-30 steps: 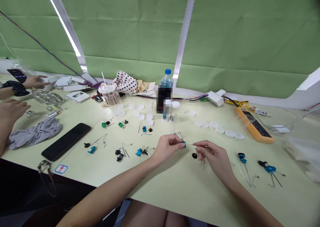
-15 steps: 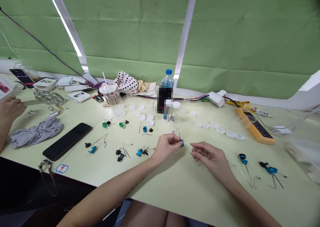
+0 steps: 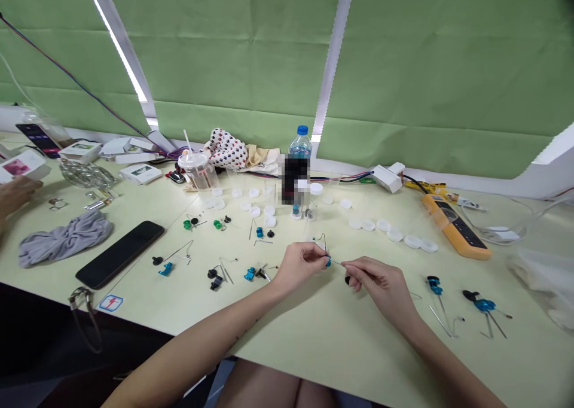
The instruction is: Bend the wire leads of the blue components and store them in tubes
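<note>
My left hand (image 3: 305, 268) pinches a small blue part (image 3: 329, 261) between thumb and fingertips. A thin bent wire (image 3: 323, 240) rises from that part. My right hand (image 3: 374, 279) is closed on a thin metal rod (image 3: 337, 263), whose far end meets the blue part. Under the right fingers a small black knob (image 3: 347, 280) shows, partly covered. Left of my hands lie a blue piece (image 3: 250, 273) and a dark piece (image 3: 216, 282) with pins. To the right are blue and black parts (image 3: 434, 284) and a similar set (image 3: 484, 304).
White round caps (image 3: 394, 235) and a water bottle (image 3: 301, 142) stand behind my hands. An orange power strip (image 3: 457, 225) lies at right. At left are a phone (image 3: 121, 253), a grey cloth band (image 3: 67, 237), a lidded cup (image 3: 197, 170) and another person's hand (image 3: 18, 194).
My hands stay nearly in place; the right fingers shift slightly on the rod, and the black knob shows more. The other person's hand and white box at far left have moved.
</note>
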{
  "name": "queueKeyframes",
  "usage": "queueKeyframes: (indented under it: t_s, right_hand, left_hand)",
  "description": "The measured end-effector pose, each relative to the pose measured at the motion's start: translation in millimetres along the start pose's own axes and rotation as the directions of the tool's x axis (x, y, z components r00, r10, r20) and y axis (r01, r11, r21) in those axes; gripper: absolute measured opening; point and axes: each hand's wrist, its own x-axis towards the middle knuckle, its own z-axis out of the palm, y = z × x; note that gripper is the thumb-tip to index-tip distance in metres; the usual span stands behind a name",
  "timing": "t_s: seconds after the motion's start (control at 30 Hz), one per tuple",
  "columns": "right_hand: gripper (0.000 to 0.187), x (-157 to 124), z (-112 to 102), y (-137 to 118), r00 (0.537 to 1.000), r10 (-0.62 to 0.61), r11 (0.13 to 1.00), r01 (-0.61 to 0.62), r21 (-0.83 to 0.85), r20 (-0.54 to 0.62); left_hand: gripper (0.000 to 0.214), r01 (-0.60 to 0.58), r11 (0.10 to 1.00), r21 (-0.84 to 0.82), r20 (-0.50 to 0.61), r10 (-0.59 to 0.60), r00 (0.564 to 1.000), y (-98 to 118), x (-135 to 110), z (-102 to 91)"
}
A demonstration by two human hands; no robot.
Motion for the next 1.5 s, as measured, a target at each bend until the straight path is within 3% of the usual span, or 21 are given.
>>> queueKeyframes:
  t_s: [0.17, 0.37, 0.5, 0.77, 1.07, 1.37, 1.5]
  right_hand:
    - [0.026, 0.0, -0.5, -2.4, 1.0, 0.013, 1.0, -0.013, 0.019, -0.02]
    - [0.027, 0.0, 2.5, -5.1, 0.979, 0.196, 0.962, -0.182, 0.202, -0.05]
    - [0.026, 0.1, 3.4, 0.0, 0.99, 0.128, 0.982, -0.118, 0.144, -0.061]
    - [0.027, -2.1, 1.8, 7.1, 0.997, -0.057, 0.995, 0.06, -0.074, 0.043]
    - [0.029, -2.4, 3.7, 0.9, 0.996, 0.088, 0.995, -0.088, -0.051, -0.007]
    - [0.027, -1.4, 0.7, -2.8, 0.998, -0.029, 0.979, 0.018, -0.201, -0.051]
    - [0.026, -1.2, 3.7, -2.9, 0.996, 0.06, 0.992, -0.066, -0.11, -0.061]
  left_hand:
    - [0.017, -0.027, 1.0, -0.006, 0.008, 0.027, 1.0, -1.1, -1.4, 1.3]
    - [0.016, -0.026, 0.999, 0.027, -0.002, 0.026, 1.0, 5.7, -4.7, 4.3]
    - [0.016, -0.028, 0.999, 0.016, -0.022, 0.029, 0.999, 5.0, -4.0, 3.6]
    - [0.018, -0.015, 1.0, -0.017, -0.027, 0.015, 1.0, 4.4, -3.1, 2.4]
    - [0.019, -0.027, 0.999, -0.035, 0.012, 0.028, 1.0, 7.9, -4.8, 4.0]
    - [0.018, -0.056, 0.998, 0.015, -0.01, 0.056, 0.998, 3.4, -5.5, 4.3]
    - [0.017, -0.075, 0.993, 0.086, -0.012, 0.077, 0.997, 3.0, -6.1, 4.1]
